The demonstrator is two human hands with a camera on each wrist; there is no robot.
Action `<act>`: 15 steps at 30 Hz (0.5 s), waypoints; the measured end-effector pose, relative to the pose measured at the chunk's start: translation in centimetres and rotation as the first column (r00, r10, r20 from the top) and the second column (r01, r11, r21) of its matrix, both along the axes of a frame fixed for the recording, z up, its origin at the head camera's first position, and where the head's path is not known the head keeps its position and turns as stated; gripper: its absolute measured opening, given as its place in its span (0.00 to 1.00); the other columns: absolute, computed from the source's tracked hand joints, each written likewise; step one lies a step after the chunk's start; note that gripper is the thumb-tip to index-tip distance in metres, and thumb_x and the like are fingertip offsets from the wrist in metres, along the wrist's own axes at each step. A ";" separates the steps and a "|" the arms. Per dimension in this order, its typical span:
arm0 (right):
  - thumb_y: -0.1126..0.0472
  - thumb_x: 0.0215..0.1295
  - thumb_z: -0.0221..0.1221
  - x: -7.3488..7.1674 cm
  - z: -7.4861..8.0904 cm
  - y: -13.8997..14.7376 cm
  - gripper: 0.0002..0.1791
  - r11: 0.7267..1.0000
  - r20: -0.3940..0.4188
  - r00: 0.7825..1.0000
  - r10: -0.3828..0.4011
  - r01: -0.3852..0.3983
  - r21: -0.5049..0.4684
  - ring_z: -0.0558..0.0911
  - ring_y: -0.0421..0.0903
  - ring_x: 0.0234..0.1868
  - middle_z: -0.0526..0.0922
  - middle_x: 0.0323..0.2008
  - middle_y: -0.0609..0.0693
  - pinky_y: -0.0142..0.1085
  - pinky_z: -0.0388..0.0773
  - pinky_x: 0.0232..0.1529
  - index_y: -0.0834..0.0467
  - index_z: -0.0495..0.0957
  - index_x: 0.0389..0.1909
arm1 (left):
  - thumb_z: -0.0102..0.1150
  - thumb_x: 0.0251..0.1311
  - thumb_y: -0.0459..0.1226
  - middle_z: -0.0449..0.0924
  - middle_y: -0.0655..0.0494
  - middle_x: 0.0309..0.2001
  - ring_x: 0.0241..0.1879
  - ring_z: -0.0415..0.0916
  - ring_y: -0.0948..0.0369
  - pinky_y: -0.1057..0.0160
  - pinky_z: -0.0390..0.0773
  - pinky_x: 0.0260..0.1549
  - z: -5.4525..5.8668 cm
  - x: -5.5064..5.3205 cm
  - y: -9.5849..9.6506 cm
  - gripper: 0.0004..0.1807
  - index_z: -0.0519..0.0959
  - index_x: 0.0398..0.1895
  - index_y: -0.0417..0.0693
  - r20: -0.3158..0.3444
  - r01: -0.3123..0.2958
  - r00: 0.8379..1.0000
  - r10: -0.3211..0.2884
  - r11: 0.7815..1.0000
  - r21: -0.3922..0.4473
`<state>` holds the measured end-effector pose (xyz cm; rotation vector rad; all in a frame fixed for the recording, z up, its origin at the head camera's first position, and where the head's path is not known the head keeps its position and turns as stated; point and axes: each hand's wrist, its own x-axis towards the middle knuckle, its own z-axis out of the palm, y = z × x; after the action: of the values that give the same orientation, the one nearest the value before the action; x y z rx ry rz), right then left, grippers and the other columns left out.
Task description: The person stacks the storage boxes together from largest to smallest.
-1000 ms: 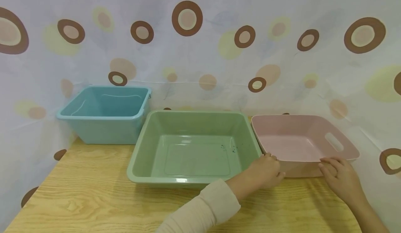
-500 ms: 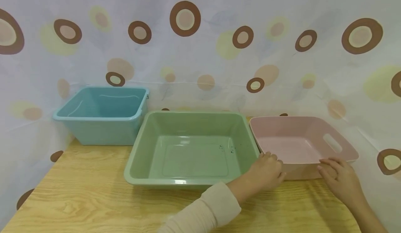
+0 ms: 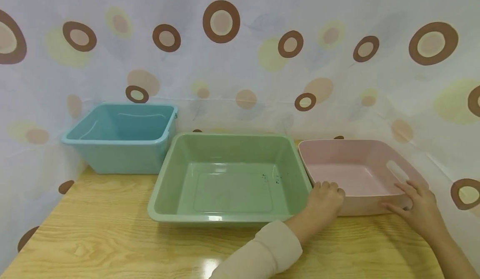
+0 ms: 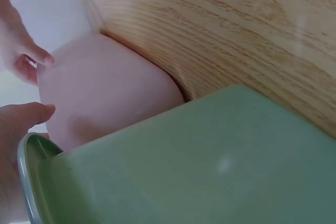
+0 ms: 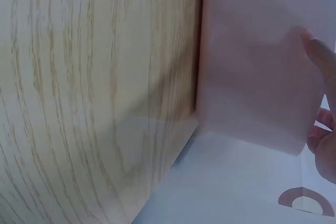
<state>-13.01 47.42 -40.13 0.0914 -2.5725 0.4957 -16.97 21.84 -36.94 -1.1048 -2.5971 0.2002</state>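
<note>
A shallow pink plastic basin (image 3: pixel 361 206) with a cut-out handle sits on the right of the table. My left hand (image 3: pixel 325 204) holds its front left corner, fingers curled over the rim, beside the edge of a green basin (image 3: pixel 228 219). At the front right corner, my right hand (image 3: pixel 421 208) grips the rim with its fingertips inside. The right wrist view has the thumb of the right hand (image 5: pixel 326 153) against the outer pink wall (image 5: pixel 252 77). In the left wrist view, the thumb of my left hand (image 4: pixel 16 124) points along the pink side, its fingers mostly hidden.
A deeper blue bin (image 3: pixel 123 158) stands at the back left, close to the green basin. All three stand on a wood-grain table (image 3: pixel 93 229), before a white patterned cloth (image 3: pixel 240 70). Past the table's right edge, the cloth also shows.
My right hand has slid right along the pink rim to the corner, thumb and fingers wider apart. My left hand has shifted slightly right on its corner. The basins stay in place.
</note>
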 end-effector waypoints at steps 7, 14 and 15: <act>0.58 0.40 0.71 -0.4 -0.9 0.9 0.31 0.999 -0.123 0.992 0.033 -0.030 0.020 0.63 0.74 0.46 0.67 0.45 0.76 0.69 0.53 0.52 0.74 0.73 0.43 | 0.64 0.52 0.44 0.74 0.71 0.37 0.42 0.73 0.71 0.74 0.70 0.52 0.0 -0.1 0.5 0.14 0.76 0.42 0.64 0.034 -0.010 0.999 0.010 1.000 -0.017; 0.59 0.41 0.69 -0.3 -1.1 1.0 0.26 0.997 -0.224 0.974 0.038 -0.023 0.068 0.68 0.69 0.42 0.72 0.39 0.72 0.64 0.59 0.51 0.74 0.75 0.37 | 0.64 0.52 0.44 0.75 0.71 0.34 0.37 0.73 0.72 0.75 0.72 0.45 -0.2 -0.2 0.7 0.10 0.75 0.37 0.65 0.038 -0.013 0.999 0.014 1.000 -0.024; 0.59 0.41 0.69 -0.2 -1.1 1.0 0.25 0.997 -0.223 0.974 0.034 -0.019 0.070 0.68 0.68 0.41 0.73 0.39 0.72 0.64 0.59 0.50 0.73 0.75 0.37 | 0.64 0.52 0.44 0.74 0.71 0.32 0.35 0.72 0.72 0.75 0.72 0.42 -0.2 -0.2 0.7 0.09 0.75 0.35 0.65 0.037 -0.011 0.999 0.012 1.000 -0.024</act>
<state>-13.23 48.46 -41.18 0.1949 -2.3692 0.3850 -17.22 22.56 -37.14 -1.1121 -2.6413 0.2154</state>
